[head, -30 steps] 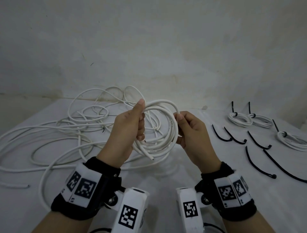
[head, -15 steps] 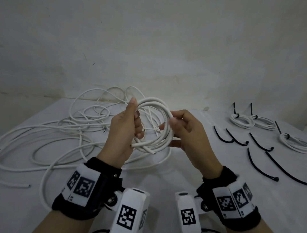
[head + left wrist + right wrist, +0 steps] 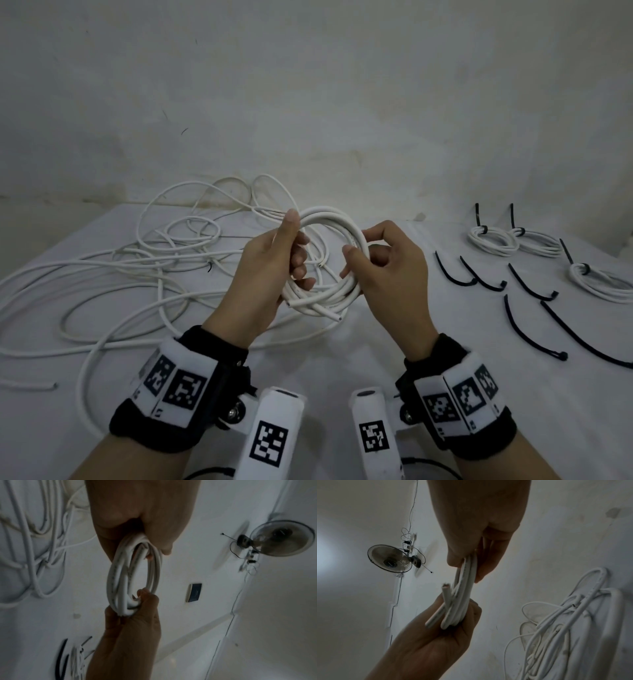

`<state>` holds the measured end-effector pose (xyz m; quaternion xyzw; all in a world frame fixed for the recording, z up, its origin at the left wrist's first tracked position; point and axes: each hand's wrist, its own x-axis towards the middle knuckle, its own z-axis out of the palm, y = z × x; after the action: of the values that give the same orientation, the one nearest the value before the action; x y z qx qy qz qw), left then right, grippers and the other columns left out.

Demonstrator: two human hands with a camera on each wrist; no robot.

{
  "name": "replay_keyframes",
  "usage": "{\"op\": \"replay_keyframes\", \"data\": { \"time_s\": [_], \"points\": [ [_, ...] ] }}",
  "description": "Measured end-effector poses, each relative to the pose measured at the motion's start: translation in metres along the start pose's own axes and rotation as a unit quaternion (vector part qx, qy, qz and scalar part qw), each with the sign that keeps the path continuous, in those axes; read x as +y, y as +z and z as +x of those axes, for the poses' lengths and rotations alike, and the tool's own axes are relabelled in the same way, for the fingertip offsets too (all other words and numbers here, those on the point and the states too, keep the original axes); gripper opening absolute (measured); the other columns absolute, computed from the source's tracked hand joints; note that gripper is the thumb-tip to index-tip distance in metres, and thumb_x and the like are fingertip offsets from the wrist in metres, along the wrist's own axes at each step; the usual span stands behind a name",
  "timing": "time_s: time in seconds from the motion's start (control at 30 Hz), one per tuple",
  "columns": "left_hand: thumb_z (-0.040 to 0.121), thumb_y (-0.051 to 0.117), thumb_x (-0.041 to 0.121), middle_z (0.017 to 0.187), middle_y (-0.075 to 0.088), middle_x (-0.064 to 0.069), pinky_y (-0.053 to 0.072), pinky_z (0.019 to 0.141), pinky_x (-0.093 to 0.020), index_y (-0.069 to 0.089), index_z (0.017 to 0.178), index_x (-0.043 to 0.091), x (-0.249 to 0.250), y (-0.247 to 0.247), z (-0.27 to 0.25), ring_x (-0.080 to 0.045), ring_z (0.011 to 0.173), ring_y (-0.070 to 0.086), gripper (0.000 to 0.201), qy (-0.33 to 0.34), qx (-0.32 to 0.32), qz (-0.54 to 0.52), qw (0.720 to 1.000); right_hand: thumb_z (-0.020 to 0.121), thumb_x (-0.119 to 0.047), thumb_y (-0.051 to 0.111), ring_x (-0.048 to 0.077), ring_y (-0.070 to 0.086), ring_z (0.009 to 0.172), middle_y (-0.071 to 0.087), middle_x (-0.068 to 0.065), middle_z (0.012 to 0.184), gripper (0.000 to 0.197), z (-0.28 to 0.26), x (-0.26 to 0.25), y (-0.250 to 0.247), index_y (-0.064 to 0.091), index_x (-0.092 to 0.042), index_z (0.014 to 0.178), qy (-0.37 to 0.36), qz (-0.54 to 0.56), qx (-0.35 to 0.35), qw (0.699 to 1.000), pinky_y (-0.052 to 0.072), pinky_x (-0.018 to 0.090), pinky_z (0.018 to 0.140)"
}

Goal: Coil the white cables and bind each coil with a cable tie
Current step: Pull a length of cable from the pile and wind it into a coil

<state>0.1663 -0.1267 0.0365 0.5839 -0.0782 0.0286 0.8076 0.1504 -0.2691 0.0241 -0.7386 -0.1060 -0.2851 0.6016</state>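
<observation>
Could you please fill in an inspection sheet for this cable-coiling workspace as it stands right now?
Surface: white cloth-covered table, against a stained pale wall.
Job's things: white cable coil held above the table, untied, two cut ends sticking out; three tied white coils at far right; five loose black cable ties lying beside them.
Clutter: nothing seen.
Grippers: left hand grips the coil's left side; right hand pinches its right side.
Cables: tangle of loose white cables spread over the table's left half.
Surroundings: wall-mounted fan with dangling wires; dark wall switch plate.
</observation>
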Motion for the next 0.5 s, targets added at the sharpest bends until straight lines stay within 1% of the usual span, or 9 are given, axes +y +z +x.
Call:
{"op": "replay_keyframes", "data": {
  "time_s": [0.03, 0.07, 0.1, 0.13, 0.23, 0.37, 0.43, 0.5],
  "points": [
    [0.095, 0.046, 0.040, 0.057, 0.043, 0.001, 0.044, 0.043, -0.022, 0.058, 0.087, 0.010, -0.001, -0.002, 0.000, -0.008, 0.043, 0.039, 0.033, 0.028, -0.001, 0.025, 0.999, 0.085, -0.008, 0.066, 0.026, 0.062, 0.048, 0.066, 0.009, 0.056, 0.014, 0.000, 0.000, -0.001, 0.055, -0.014, 0.079, -0.003, -0.002, -0.001, 1.000, 0.051, 0.027, 0.047],
    [0.095, 0.047, 0.037, 0.062, 0.047, 0.000, 0.045, 0.044, -0.023, 0.060, 0.098, 0.012, -0.002, -0.003, 0.001, -0.008, 0.044, 0.040, 0.028, 0.053, -0.005, 0.046, 0.998, 0.085, -0.008, 0.066, 0.030, 0.062, 0.050, 0.066, 0.009, 0.056, 0.014, 0.001, 0.000, -0.001, 0.056, -0.014, 0.079, -0.004, -0.002, -0.006, 1.000, 0.053, 0.033, 0.048],
    [0.096, 0.046, 0.033, 0.066, 0.049, 0.000, 0.045, 0.044, -0.023, 0.059, 0.105, 0.014, -0.003, -0.005, 0.001, -0.008, 0.044, 0.040, 0.025, 0.076, -0.010, 0.061, 0.995, 0.085, -0.007, 0.066, 0.032, 0.062, 0.051, 0.066, 0.010, 0.056, 0.013, 0.001, 0.001, -0.002, 0.056, -0.013, 0.079, -0.003, -0.002, -0.012, 1.000, 0.054, 0.036, 0.050],
    [0.097, 0.046, 0.031, 0.067, 0.050, 0.000, 0.044, 0.044, -0.023, 0.059, 0.106, 0.013, -0.003, -0.007, 0.002, -0.008, 0.043, 0.039, 0.024, 0.094, -0.018, 0.072, 0.993, 0.085, -0.007, 0.066, 0.032, 0.063, 0.051, 0.067, 0.010, 0.057, 0.013, 0.002, 0.002, -0.002, 0.056, -0.013, 0.080, -0.002, 0.000, -0.017, 1.000, 0.055, 0.036, 0.050],
    [0.099, 0.042, 0.027, 0.066, 0.050, 0.001, 0.040, 0.041, -0.021, 0.058, 0.100, 0.007, -0.003, -0.008, 0.002, -0.008, 0.040, 0.034, 0.026, 0.115, -0.027, 0.082, 0.990, 0.085, -0.006, 0.066, 0.026, 0.064, 0.050, 0.067, 0.009, 0.057, 0.015, 0.003, 0.003, -0.003, 0.056, -0.015, 0.078, -0.010, -0.009, -0.025, 1.000, 0.054, 0.031, 0.050],
    [0.100, 0.040, 0.024, 0.064, 0.050, 0.001, 0.038, 0.041, -0.021, 0.058, 0.096, 0.008, -0.004, -0.009, 0.003, -0.008, 0.040, 0.034, 0.024, 0.106, -0.039, 0.087, 0.990, 0.083, -0.007, 0.067, 0.022, 0.064, 0.051, 0.068, 0.006, 0.057, 0.012, 0.005, 0.004, -0.006, 0.061, -0.016, 0.079, -0.028, -0.034, -0.021, 0.999, 0.054, 0.030, 0.054],
    [0.100, 0.043, 0.022, 0.062, 0.052, 0.001, 0.041, 0.043, -0.021, 0.060, 0.096, 0.009, -0.001, -0.012, 0.004, -0.008, 0.041, 0.037, 0.022, 0.089, -0.047, 0.081, 0.992, 0.083, -0.006, 0.068, 0.022, 0.063, 0.050, 0.068, 0.006, 0.057, 0.010, 0.006, 0.005, -0.008, 0.062, -0.014, 0.080, -0.029, -0.041, -0.020, 0.999, 0.054, 0.030, 0.053],
    [0.099, 0.045, 0.021, 0.062, 0.055, 0.000, 0.046, 0.047, -0.023, 0.063, 0.096, 0.011, 0.001, -0.015, 0.005, -0.009, 0.045, 0.044, 0.020, 0.075, -0.056, 0.087, 0.992, 0.083, -0.005, 0.067, 0.016, 0.062, 0.047, 0.067, 0.006, 0.056, 0.006, 0.007, 0.005, -0.009, 0.064, -0.010, 0.083, -0.029, -0.040, -0.022, 0.999, 0.053, 0.027, 0.051]
  ]
}}
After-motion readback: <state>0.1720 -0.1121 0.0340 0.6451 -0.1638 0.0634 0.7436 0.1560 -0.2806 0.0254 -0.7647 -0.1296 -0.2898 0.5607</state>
